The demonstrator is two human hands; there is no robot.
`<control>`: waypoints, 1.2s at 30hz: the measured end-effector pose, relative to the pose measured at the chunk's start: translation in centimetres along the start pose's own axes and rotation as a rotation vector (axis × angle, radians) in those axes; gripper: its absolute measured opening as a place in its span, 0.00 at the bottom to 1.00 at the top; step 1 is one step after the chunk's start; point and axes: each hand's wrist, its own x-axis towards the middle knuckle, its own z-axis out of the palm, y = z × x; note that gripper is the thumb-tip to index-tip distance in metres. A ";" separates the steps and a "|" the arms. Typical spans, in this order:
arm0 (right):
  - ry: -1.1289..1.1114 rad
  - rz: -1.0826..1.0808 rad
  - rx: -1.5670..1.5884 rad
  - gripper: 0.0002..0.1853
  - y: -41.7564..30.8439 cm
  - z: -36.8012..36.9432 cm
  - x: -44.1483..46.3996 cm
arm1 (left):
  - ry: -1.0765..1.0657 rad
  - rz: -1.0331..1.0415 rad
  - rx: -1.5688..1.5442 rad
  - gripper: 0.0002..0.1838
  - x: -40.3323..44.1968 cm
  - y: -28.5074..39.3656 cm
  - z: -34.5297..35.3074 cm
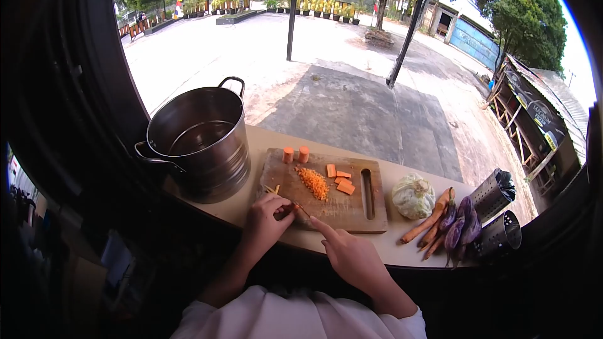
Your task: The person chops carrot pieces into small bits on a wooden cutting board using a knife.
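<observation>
On the wooden cutting board (352, 218), my left hand (267, 215) pinches a small carrot piece (296, 206) near the board's front left edge. My right hand (348, 252) grips a knife (304, 212), its index finger stretched along the blade and its handle hidden in the palm. The blade's tip lies close to my left fingertips. Thin pale strips (272, 188) lie just beyond the left hand. A heap of finely diced carrot (313, 183) is mid-board, with several flat carrot slices (343, 182) to its right. Two carrot chunks (296, 154) stand at the back edge.
A large steel pot (213, 166) stands left of the board. To the right are a cabbage (413, 196), several whole carrots (429, 221), purple eggplants (463, 225) and two perforated metal holders (499, 235). The counter's (402, 252) far edge faces an open yard.
</observation>
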 end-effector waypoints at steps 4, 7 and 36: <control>0.014 -0.009 -0.014 0.30 0.0 0.6 -0.1 | 0.016 0.002 0.002 0.09 -0.1 0.1 0.2; -0.007 0.006 -0.044 0.30 -0.5 0.7 0.2 | 0.022 -0.010 0.001 0.10 -0.2 -0.1 0.3; 0.059 -0.038 0.076 0.29 0.6 1.4 1.9 | 0.017 -0.001 0.021 0.09 -0.1 0.0 0.0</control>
